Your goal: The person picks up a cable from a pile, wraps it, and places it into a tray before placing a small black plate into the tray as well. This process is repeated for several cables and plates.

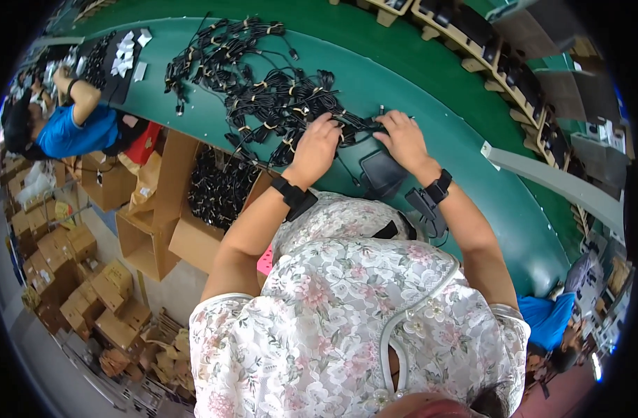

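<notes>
Bundles of black cable, tied with tan bands, lie heaped on the green table, loose plugs among them. At the heap's right edge my left hand has its fingers curled closed on a black cable. That cable runs across to my right hand, whose thumb and fingers close around its other part. Small connector ends stick out beyond the right fingers. Just below the right hand lies a dark grey, flat, box-like object. My fingers partly hide the cable in both grips.
An open carton full of black cables stands left of me, against the green table. A grey metal arm crosses the table at right. Co-workers in blue sit on both sides. Beyond runs a rack with black items.
</notes>
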`<move>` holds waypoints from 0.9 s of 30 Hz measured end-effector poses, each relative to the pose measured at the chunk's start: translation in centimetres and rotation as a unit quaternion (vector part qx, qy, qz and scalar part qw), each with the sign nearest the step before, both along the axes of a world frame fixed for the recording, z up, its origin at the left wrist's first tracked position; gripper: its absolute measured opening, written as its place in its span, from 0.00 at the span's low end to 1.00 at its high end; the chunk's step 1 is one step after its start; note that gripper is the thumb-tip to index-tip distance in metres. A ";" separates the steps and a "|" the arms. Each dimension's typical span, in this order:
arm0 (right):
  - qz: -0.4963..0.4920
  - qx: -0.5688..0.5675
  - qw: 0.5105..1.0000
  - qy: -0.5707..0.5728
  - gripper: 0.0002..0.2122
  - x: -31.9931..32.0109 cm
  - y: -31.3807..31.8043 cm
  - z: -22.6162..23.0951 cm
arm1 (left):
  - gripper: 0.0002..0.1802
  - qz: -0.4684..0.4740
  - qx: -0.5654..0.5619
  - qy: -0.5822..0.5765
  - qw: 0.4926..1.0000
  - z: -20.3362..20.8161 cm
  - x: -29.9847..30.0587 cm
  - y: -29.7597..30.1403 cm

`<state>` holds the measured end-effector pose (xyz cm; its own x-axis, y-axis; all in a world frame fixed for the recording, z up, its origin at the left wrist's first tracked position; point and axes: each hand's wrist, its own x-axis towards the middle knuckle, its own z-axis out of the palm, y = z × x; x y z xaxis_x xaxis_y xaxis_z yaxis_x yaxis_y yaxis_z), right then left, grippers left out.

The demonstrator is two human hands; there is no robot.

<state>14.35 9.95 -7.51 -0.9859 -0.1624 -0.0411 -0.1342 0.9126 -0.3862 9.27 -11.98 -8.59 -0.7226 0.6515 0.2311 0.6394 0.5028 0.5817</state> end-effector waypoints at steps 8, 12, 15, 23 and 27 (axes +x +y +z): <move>-0.054 -0.151 0.987 0.032 0.12 -7.5 -3.9 1.1 | 0.11 -0.049 0.047 -0.053 0.996 2.6 1.1 -0.1; -0.033 -0.084 0.996 0.015 0.16 -8.7 -5.4 2.4 | 0.09 -0.086 0.101 -0.109 0.985 6.0 0.5 -0.3; -0.056 -0.001 0.998 -0.034 0.22 -8.1 -5.0 1.7 | 0.08 -0.091 0.117 -0.106 0.983 8.2 -1.6 0.1; -0.128 0.022 0.987 0.097 0.11 -3.2 -1.6 7.1 | 0.07 -0.080 0.177 -0.080 0.978 10.6 -5.5 0.5; -0.276 -0.048 0.960 -0.011 0.13 -1.2 -2.7 10.6 | 0.08 -0.089 0.181 -0.210 0.957 9.4 -6.5 0.0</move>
<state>13.17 7.27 3.09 -0.9220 0.3801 -0.0742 0.3686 0.8026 -0.4690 2.76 -11.99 0.79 -0.6860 0.7055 0.1780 0.3678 0.1252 0.9214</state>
